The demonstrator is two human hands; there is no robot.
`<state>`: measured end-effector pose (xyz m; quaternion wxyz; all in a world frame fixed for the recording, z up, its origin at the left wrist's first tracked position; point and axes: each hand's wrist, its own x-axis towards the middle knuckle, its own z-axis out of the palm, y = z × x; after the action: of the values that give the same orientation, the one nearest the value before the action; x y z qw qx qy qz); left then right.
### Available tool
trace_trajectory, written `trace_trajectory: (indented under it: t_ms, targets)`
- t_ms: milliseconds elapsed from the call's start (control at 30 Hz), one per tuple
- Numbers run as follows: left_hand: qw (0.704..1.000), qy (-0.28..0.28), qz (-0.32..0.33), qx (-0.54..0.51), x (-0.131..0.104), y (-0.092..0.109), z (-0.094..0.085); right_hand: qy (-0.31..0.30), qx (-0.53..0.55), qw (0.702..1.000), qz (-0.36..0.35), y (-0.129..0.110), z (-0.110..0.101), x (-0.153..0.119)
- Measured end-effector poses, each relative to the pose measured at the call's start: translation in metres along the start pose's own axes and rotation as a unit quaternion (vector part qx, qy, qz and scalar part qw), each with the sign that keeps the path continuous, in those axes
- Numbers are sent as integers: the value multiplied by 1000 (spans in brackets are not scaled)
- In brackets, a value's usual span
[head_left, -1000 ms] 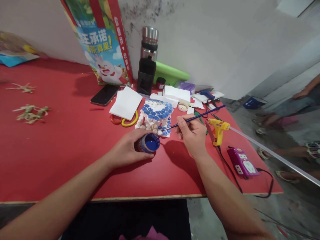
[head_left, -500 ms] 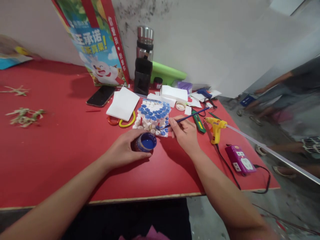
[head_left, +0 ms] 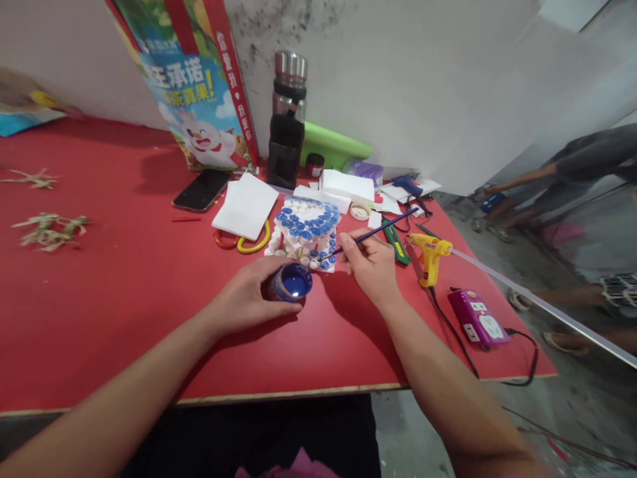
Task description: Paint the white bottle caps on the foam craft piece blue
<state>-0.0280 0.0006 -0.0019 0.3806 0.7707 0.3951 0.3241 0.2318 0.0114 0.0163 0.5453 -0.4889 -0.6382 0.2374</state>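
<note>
My left hand [head_left: 253, 292] is wrapped round a small jar of blue paint [head_left: 293, 284], which tilts so that its opening faces me. Between the fingers of my right hand [head_left: 368, 265] is a thin dark-blue paintbrush [head_left: 381, 228]. Its tip reaches the lower front of a small white craft piece [head_left: 304, 229] covered in round buttonlike pieces. Blue colours many of the rounds on top and along the right edge; those at the lower left are white. Whether the bristles touch a round, I cannot tell.
Behind the craft piece stand a bottle [head_left: 286, 133] and a printed bag [head_left: 199, 99]. White sheets [head_left: 246, 206] lie over yellow-handled scissors [head_left: 253, 245], near a phone [head_left: 202, 189]. On the right are a green cutter [head_left: 397, 244], a glue gun [head_left: 430, 255] and a purple power socket [head_left: 478, 317]. Other people are beyond.
The brush tip has shifted slightly down along the front of the craft piece. My left hand and the jar stay in place. A person in the right background has moved.
</note>
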Motion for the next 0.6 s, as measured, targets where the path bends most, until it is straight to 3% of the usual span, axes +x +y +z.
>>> trace_trajectory:
  t_ms: [200,333,600]
  targets:
    - [1000,4,-2,-2,0,-1,1,-22,-20,1000,-2,-2,0,-1]
    - [1000,1,1,-6,0,0,0,-8,-35,999,-23,-4,-1,-1]
    - [1000,3,-9,-13,0,0,2,-57,-82,991,-88,-8,4,-8]
